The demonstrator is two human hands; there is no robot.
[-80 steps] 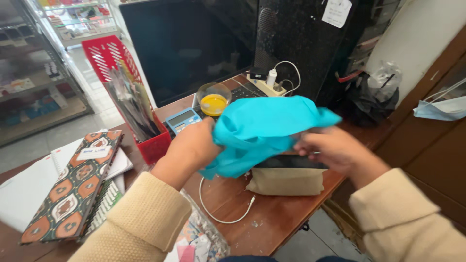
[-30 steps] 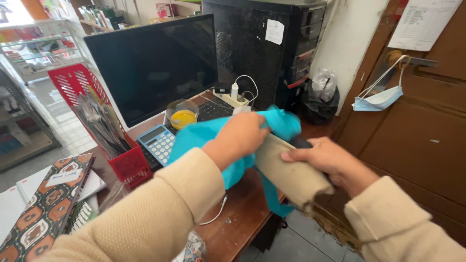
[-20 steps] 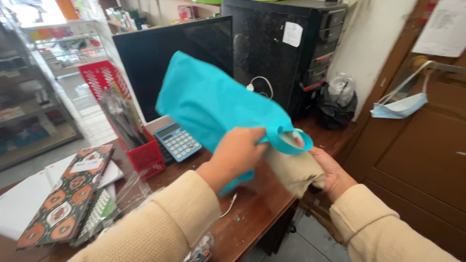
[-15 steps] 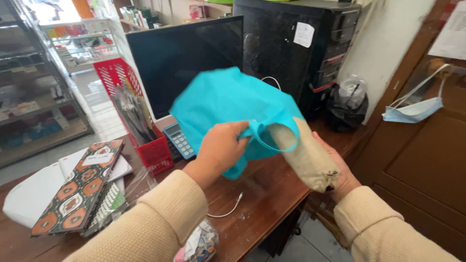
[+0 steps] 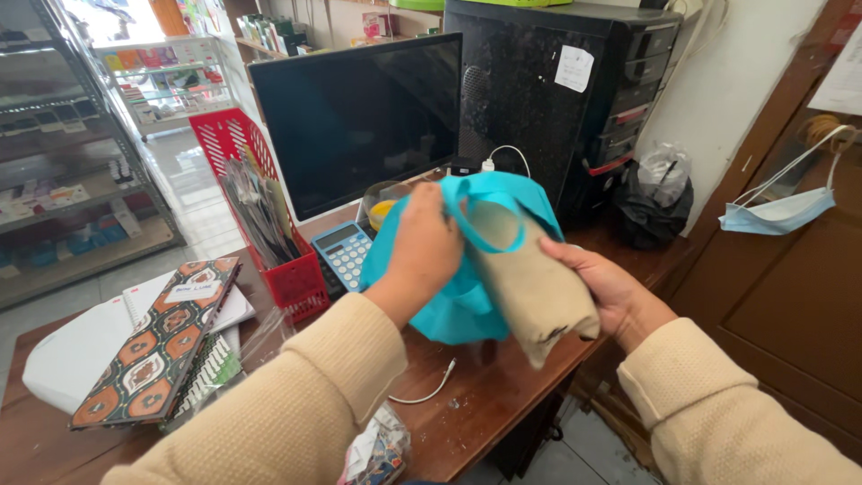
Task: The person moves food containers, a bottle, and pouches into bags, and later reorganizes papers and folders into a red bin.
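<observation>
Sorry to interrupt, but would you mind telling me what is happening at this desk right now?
A person in a cream sweater holds a beige pouch in the right hand, its upper end inside the mouth of a turquoise cloth bag gripped by the left hand. Both are raised above the wooden desk, in front of a dark monitor and a blue calculator.

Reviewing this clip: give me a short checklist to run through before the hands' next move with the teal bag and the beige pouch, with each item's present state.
1. Left hand grips the teal fabric bag at its mouth: ok.
2. Right hand holds the beige cloth pouch from below: ok.
3. Pouch top sits inside the bag's handle loop: ok.
4. Pouch fully inside the bag: not ok, its lower end sticks out.
5. Pouch closed: cannot tell.
6. Glass with yellow liquid stands just behind the bag: not ok.
</observation>
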